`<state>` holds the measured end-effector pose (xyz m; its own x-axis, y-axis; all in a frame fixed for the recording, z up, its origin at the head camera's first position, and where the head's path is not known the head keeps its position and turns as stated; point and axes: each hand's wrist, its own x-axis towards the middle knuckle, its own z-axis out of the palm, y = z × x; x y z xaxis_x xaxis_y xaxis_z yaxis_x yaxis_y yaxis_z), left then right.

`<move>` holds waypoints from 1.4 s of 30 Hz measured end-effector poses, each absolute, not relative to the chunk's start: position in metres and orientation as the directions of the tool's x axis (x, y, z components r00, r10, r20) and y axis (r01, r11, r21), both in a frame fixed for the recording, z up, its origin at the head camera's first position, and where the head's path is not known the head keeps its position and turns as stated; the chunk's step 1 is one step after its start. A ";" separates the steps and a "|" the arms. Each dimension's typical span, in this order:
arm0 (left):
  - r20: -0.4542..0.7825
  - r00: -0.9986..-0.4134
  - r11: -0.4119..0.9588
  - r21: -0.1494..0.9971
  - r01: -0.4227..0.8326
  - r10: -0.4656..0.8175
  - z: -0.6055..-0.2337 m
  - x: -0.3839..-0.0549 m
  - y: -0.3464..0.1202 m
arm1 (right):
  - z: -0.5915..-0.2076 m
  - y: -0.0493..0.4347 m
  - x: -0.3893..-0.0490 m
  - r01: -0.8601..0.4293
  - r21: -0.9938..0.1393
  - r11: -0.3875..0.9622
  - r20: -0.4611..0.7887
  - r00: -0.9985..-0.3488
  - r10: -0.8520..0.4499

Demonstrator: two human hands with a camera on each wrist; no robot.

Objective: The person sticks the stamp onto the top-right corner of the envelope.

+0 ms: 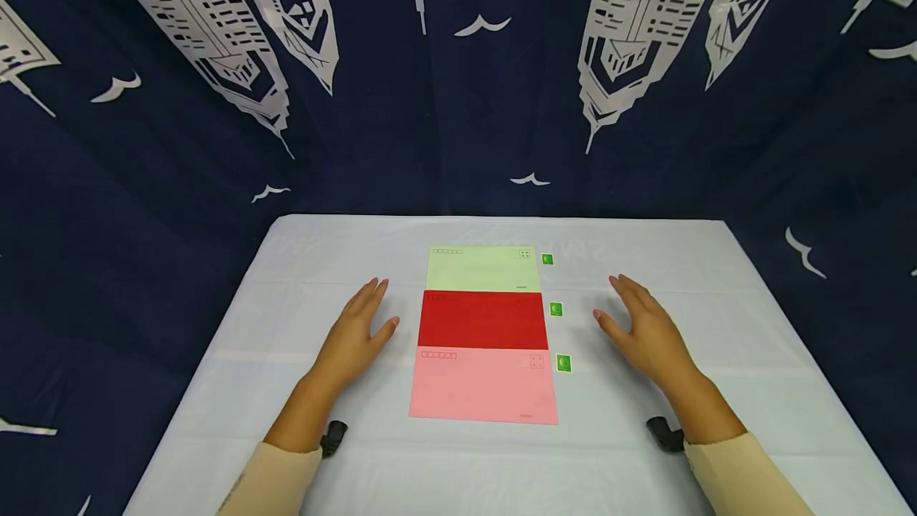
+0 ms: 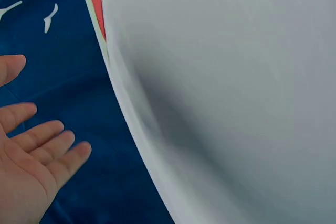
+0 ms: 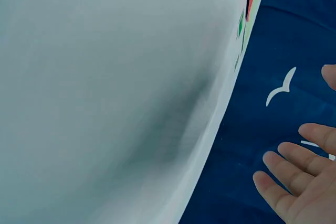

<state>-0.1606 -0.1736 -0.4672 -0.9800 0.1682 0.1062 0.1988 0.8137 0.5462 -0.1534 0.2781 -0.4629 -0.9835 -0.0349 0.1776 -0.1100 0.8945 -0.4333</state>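
Three flat rectangular paper envelopes are laid in one column at the middle of a white surface [image 1: 487,468] with faint creases: a pale green envelope [image 1: 481,269] farthest, a plain-looking red envelope [image 1: 483,320] between, and a pink envelope [image 1: 483,386] nearest the person. Rows of tiny boxes are printed on the green and pink ones; whether the edges overlap cannot be told. Beside their right edges, slightly apart, three small square green stamps [image 1: 556,310] with pale borders are set in a line, one next to each envelope. The left hand [image 1: 356,341] is held released to the left of the column, fingers extended, thumb spread; the right hand [image 1: 652,341] is likewise relaxed and unclenched, to the right of the stamps. Navy cloth [image 1: 444,118] printed with white towers and birds is hung behind. By the head view the backs of the hands are shown, by the wrist views the palm sides, with blurred shadows on the surface. Stamps, steeply foreshortened, are caught in the right wrist view, whereas only slivers of envelope are seen in the left.
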 end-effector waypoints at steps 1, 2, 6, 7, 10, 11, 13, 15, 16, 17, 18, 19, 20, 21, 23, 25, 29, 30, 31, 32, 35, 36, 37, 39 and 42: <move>0.106 -0.978 0.809 0.550 0.206 0.178 -0.466 -0.159 -0.172 | -0.463 0.278 -0.153 -0.115 -0.440 0.890 0.177 -0.983 -0.040; 0.109 -0.976 0.805 0.553 0.216 0.187 -0.466 -0.158 -0.170 | -0.464 0.278 -0.152 -0.119 -0.447 0.886 0.176 -0.983 -0.043; 0.117 -0.973 0.792 0.565 0.230 0.199 -0.463 -0.154 -0.165 | -0.465 0.277 -0.151 -0.131 -0.460 0.878 0.181 -0.982 -0.051; 0.114 -0.974 0.791 0.568 0.227 0.197 -0.462 -0.153 -0.164 | -0.466 0.277 -0.151 -0.132 -0.462 0.877 0.181 -0.982 -0.052; 0.101 -0.975 0.785 0.580 0.219 0.198 -0.463 -0.150 -0.160 | -0.467 0.276 -0.151 -0.126 -0.469 0.874 0.166 -0.985 -0.053; 0.097 -0.975 0.781 0.585 0.219 0.201 -0.463 -0.149 -0.159 | -0.467 0.275 -0.150 -0.122 -0.469 0.875 0.157 -0.986 -0.054; 0.089 -0.974 0.777 0.590 0.221 0.209 -0.464 -0.146 -0.156 | -0.468 0.274 -0.149 -0.118 -0.469 0.875 0.142 -0.988 -0.057; 0.090 -0.972 0.773 0.592 0.228 0.218 -0.466 -0.144 -0.154 | -0.469 0.273 -0.148 -0.117 -0.467 0.877 0.130 -0.990 -0.063; 0.093 -0.970 0.770 0.593 0.235 0.225 -0.467 -0.142 -0.152 | -0.469 0.273 -0.147 -0.120 -0.466 0.877 0.128 -0.990 -0.067; 0.101 -0.967 0.769 0.589 0.248 0.234 -0.468 -0.141 -0.151 | -0.469 0.272 -0.146 -0.119 -0.465 0.877 0.123 -0.990 -0.069; 0.104 -0.965 0.769 0.586 0.256 0.242 -0.469 -0.140 -0.150 | -0.470 0.272 -0.145 -0.120 -0.467 0.876 0.121 -0.990 -0.070; 0.109 -0.962 0.767 0.584 0.266 0.250 -0.470 -0.139 -0.149 | -0.470 0.271 -0.145 -0.120 -0.469 0.875 0.118 -0.990 -0.073; 0.113 -0.959 0.763 0.584 0.275 0.259 -0.470 -0.138 -0.148 | -0.469 0.271 -0.144 -0.120 -0.471 0.874 0.116 -0.991 -0.074; 0.113 -0.957 0.761 0.585 0.282 0.267 -0.471 -0.137 -0.147 | -0.469 0.271 -0.144 -0.119 -0.472 0.873 0.114 -0.991 -0.074; 0.111 -0.953 0.755 0.587 0.292 0.283 -0.472 -0.135 -0.144 | -0.469 0.270 -0.143 -0.119 -0.478 0.870 0.110 -0.991 -0.075; 0.101 -0.950 0.752 0.588 0.297 0.296 -0.472 -0.133 -0.142 | -0.469 0.269 -0.143 -0.126 -0.484 0.866 0.110 -0.991 -0.083; 0.088 -0.939 0.743 0.588 0.318 0.332 -0.471 -0.131 -0.137 | -0.469 0.267 -0.143 -0.132 -0.497 0.858 0.103 -0.990 -0.093; 0.084 -0.937 0.743 0.587 0.322 0.340 -0.472 -0.130 -0.136 | -0.470 0.267 -0.143 -0.133 -0.499 0.857 0.101 -0.990 -0.094; 0.082 -0.935 0.741 0.587 0.326 0.346 -0.472 -0.129 -0.136 | -0.470 0.267 -0.143 -0.131 -0.500 0.856 0.099 -0.991 -0.093; 0.078 -0.933 0.740 0.588 0.328 0.352 -0.472 -0.129 -0.135 | -0.471 0.266 -0.143 -0.130 -0.501 0.855 0.097 -0.991 -0.094; 0.064 -0.930 0.736 0.592 0.328 0.362 -0.473 -0.127 -0.133 | -0.474 0.266 -0.142 -0.138 -0.507 0.851 0.099 -0.990 -0.102; 0.056 -0.929 0.735 0.594 0.326 0.366 -0.473 -0.126 -0.133 | -0.475 0.266 -0.142 -0.146 -0.510 0.848 0.104 -0.989 -0.108; 0.051 -0.927 0.734 0.596 0.326 0.371 -0.474 -0.125 -0.132 | -0.476 0.266 -0.142 -0.152 -0.513 0.845 0.105 -0.988 -0.114; 0.039 -0.923 0.731 0.597 0.329 0.383 -0.474 -0.124 -0.132 | -0.476 0.266 -0.142 -0.165 -0.521 0.837 0.105 -0.986 -0.129; 0.026 -0.913 0.726 0.596 0.342 0.408 -0.475 -0.123 -0.130 | -0.476 0.264 -0.142 -0.176 -0.534 0.827 0.097 -0.984 -0.146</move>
<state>-0.1225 -0.1304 -0.4750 -0.9127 0.4078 0.0260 0.3416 0.7265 0.5963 -0.1422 0.2638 -0.4756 -0.9845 -0.1464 0.0968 -0.1755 0.8270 -0.5341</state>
